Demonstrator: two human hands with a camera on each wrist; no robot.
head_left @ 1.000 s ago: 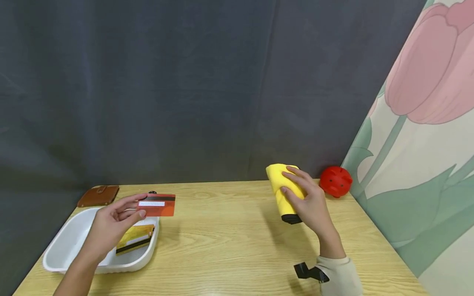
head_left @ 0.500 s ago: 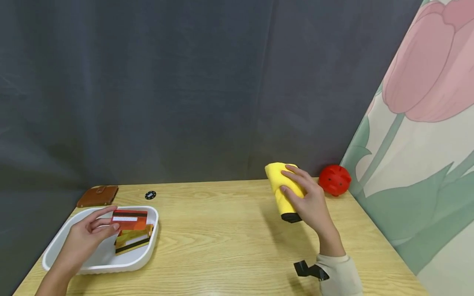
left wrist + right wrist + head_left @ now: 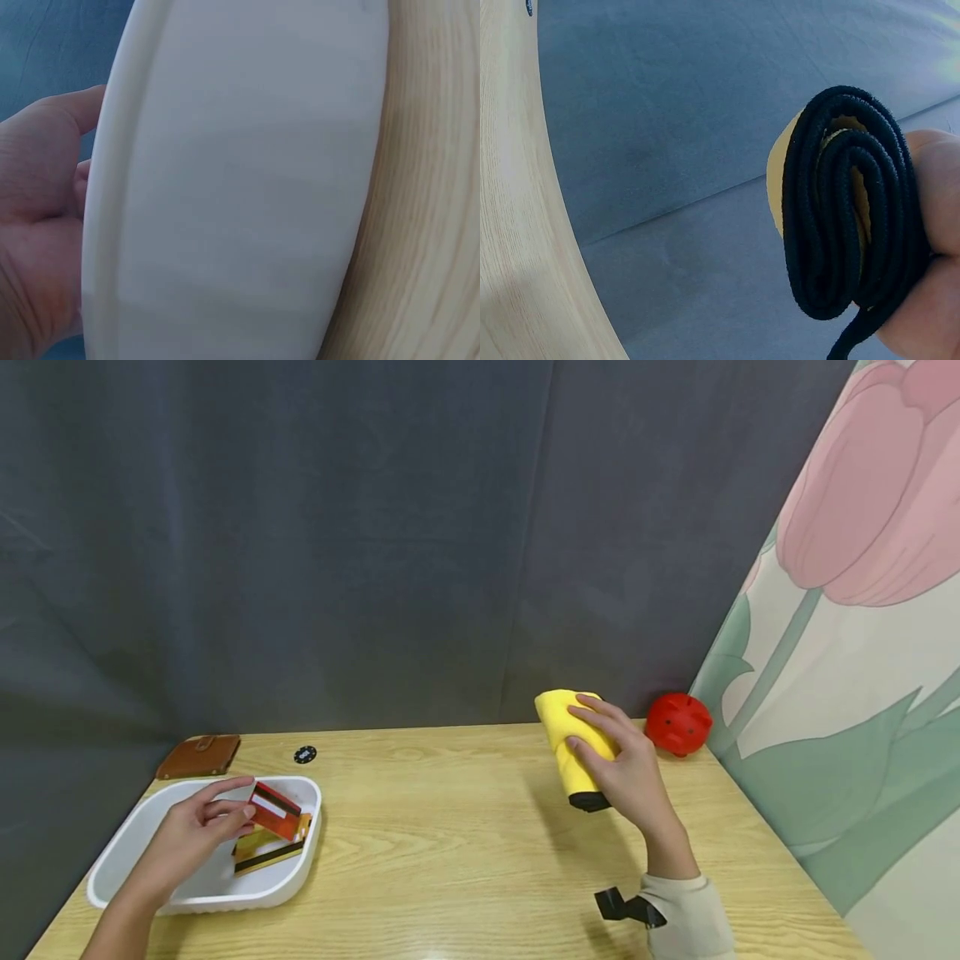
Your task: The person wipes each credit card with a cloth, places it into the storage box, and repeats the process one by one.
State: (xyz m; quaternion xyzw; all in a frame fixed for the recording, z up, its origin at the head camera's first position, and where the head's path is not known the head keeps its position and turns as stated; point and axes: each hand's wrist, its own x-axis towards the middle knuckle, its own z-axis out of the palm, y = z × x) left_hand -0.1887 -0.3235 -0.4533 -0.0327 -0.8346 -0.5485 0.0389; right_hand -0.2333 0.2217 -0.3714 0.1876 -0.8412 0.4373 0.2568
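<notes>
Over the white plastic basin [image 3: 120, 868], my left hand [image 3: 187, 839] pinches a red bank card [image 3: 276, 812] by its left edge, between thumb and fingers. The card is tilted, its dark stripe and white strip facing up. Beneath it in the basin lie gold cards [image 3: 270, 857], partly covered by the red one. In the left wrist view the basin's wall [image 3: 240, 180] hides most of the hand and the card. My right hand [image 3: 626, 768] grips a rolled yellow cloth [image 3: 573, 743] with black edging, held above the table; its coiled end [image 3: 847, 202] shows in the right wrist view.
Behind the basin lies a brown leather wallet [image 3: 198, 757]. A black poker chip [image 3: 305, 754] is to its right on the wooden table [image 3: 435, 843]. At the back right sits a red piggy bank [image 3: 678, 724]. A dark curtain [image 3: 360, 543] hangs behind the table.
My left hand has carried the red card leftward and down over the basin, then turned it to a slant. The poker chip has come into full view. My right hand stays nearly still.
</notes>
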